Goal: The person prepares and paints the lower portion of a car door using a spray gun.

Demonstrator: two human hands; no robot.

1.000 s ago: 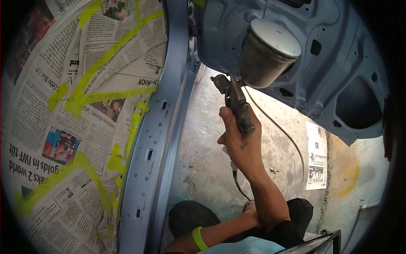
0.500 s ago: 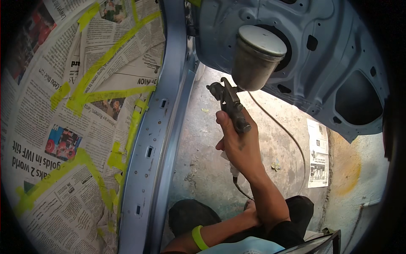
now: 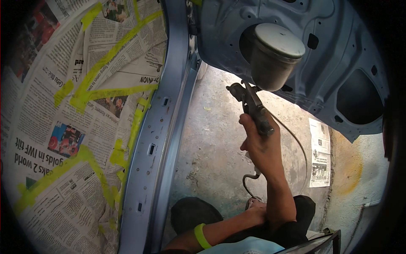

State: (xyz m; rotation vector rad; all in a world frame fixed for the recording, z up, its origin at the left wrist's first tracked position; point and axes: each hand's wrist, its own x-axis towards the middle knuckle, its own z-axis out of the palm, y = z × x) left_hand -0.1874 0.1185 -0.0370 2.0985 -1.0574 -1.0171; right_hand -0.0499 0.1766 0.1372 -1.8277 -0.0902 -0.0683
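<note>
– Concrete floor (image 3: 211, 148) fills the gap between a blue car's door frame (image 3: 141, 182), at left, and the open door (image 3: 334, 80), at upper right. State the position of the spray gun (image 3: 254, 106).

– Over that gap, in the raised right hand (image 3: 264, 146). Its metal cup (image 3: 272, 70) appears in front of the door's lower part.

– State the grip.

– Right: fingers clamped on the gun. Left hand (image 3: 254, 214): low, partly behind the right forearm (image 3: 280, 197); its grip cannot be told.

– Report the change.

– Over the last half second, the gun has shifted right, away from the frame. Judged effect: more clearance on the frame side.

– List surroundings and obstructions.

– Newspaper (image 3: 50, 101) and yellow-green tape (image 3: 127, 90) cover the area left of the frame. Another paper sheet (image 3: 320, 156) lies at right. One hose loop (image 3: 244, 185) hangs below the right hand; judged a snag hazard.
</note>
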